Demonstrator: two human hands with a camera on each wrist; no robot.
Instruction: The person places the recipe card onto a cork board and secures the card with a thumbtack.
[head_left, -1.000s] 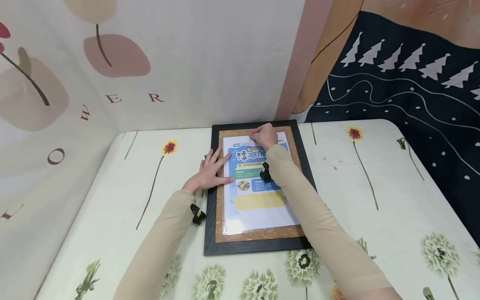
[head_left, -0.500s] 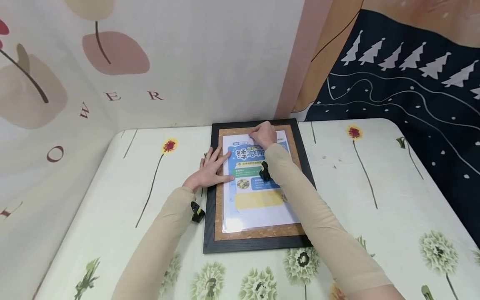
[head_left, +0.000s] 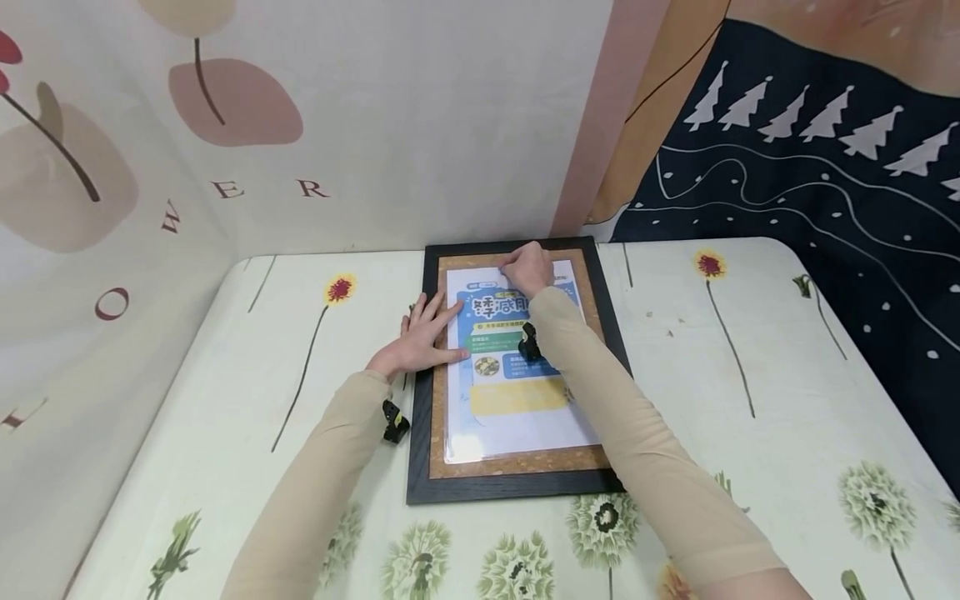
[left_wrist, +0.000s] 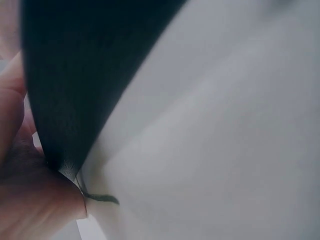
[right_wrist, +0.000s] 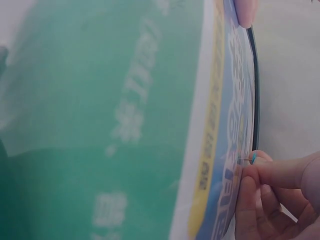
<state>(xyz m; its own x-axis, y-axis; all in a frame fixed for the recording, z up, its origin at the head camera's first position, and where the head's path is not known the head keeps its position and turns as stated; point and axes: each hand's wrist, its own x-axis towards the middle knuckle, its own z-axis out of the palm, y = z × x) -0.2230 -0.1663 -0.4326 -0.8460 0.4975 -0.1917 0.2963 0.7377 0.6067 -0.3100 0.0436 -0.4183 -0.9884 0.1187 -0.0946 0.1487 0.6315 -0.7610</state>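
A black-framed corkboard (head_left: 517,487) lies on the table with a blue, green and yellow printed poster (head_left: 517,400) on its cork. My right hand (head_left: 529,270) is at the poster's top edge. Between its thumb and fingers it pinches a teal push pin (right_wrist: 253,159); the right wrist view shows the needle directed at the sheet. Whether the tip has entered the cork, I cannot tell. With fingers spread, my left hand (head_left: 417,343) rests across the frame's left side, its thumb and index finger reaching onto the poster. The frame's dark edge (left_wrist: 85,75) fills much of the left wrist view.
A flower-printed cloth (head_left: 330,475) covers the table around the board. Behind the board's top edge hangs a pale printed curtain (head_left: 420,150); a dark sheet with white trees (head_left: 787,175) hangs at the right. Each wrist wears a small black camera (head_left: 395,422).
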